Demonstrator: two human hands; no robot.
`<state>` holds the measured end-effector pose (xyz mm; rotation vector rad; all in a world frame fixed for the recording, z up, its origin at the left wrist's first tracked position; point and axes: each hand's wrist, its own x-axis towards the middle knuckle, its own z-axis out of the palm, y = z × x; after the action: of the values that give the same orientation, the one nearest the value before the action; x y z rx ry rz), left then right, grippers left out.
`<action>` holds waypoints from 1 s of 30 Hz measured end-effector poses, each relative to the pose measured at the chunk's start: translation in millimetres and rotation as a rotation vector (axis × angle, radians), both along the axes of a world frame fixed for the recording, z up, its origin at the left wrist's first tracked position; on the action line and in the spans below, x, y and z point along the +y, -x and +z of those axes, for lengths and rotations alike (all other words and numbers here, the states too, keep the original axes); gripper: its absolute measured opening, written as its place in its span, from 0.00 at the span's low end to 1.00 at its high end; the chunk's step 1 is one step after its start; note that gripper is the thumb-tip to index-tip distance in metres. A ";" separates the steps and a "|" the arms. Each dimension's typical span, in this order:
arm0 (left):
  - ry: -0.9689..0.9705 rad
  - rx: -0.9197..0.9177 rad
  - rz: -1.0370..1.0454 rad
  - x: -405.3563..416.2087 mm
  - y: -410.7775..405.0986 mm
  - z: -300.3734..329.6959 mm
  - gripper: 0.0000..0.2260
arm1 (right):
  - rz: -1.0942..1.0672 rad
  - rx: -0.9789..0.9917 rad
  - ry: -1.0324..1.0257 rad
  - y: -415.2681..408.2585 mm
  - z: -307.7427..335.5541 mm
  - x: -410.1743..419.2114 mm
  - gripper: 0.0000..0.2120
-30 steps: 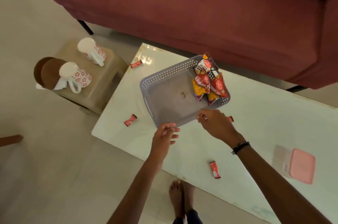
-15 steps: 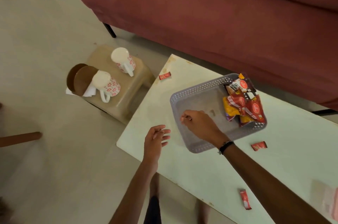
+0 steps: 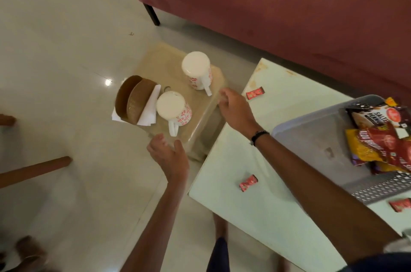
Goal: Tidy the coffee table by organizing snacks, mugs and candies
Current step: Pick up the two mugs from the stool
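While both hands reach empty with fingers loosely spread, the left hand [image 3: 169, 156] should take the near mug [image 3: 174, 109] by its handle. Right hand [image 3: 233, 108] probably suits the far mug [image 3: 196, 70], both seemingly upside down

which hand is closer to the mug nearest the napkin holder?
Left. The left hand is open just below that mug, close to its handle. The right hand is open off to the mug's right, near the stool's table-side edge.
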<state>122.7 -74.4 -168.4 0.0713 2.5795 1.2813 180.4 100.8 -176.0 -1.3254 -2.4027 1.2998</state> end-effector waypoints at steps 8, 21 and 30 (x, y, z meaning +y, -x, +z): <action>-0.080 -0.140 -0.123 8.7 32.1 -25.2 0.04 | -0.045 0.089 0.099 55.1 -29.0 15.5 0.15; -0.232 -0.237 -0.344 2.9 61.4 -31.8 0.08 | -0.065 0.207 0.065 39.4 -40.3 6.0 0.09; -0.295 -0.376 -0.381 15.6 12.1 -15.4 0.05 | -0.109 0.313 0.086 -53.5 -12.7 -13.6 0.08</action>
<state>110.6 -58.8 -183.8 0.3269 1.9365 1.3607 233.9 87.3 -188.7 -1.1526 -2.0595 1.4702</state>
